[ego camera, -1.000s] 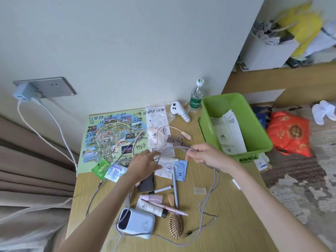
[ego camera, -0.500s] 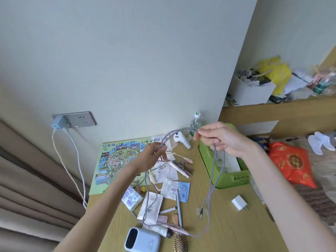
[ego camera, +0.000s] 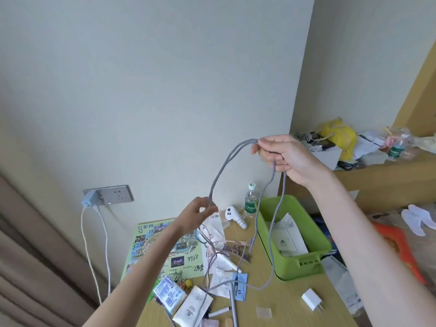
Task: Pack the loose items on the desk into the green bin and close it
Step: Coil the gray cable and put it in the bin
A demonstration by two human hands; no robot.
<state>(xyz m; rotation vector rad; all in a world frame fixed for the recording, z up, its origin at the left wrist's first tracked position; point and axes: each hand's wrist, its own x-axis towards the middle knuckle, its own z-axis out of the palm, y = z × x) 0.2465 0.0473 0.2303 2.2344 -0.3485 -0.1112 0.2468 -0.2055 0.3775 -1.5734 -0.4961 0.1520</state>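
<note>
A grey braided cable arcs between both hands above the desk. My right hand is raised high and closed on a doubled stretch of it; two strands hang from it down past the green bin. My left hand pinches the cable lower down, over the papers. The bin stands open at the desk's right side with folded papers inside. Loose items lie on the desk: a white charger plug, a hair claw, sachets, a pen, tubes, a white handheld device.
A green illustrated map sheet covers the desk's back left. A water bottle stands by the wall behind the bin. A wall socket holds a plug with white cords hanging down. A shelf at right carries clutter; curtains hang at left.
Both hands have risen with the grey cable, the right one much higher. The cable's loops have lifted off the desk, and the view has tilted upward toward the wall.
</note>
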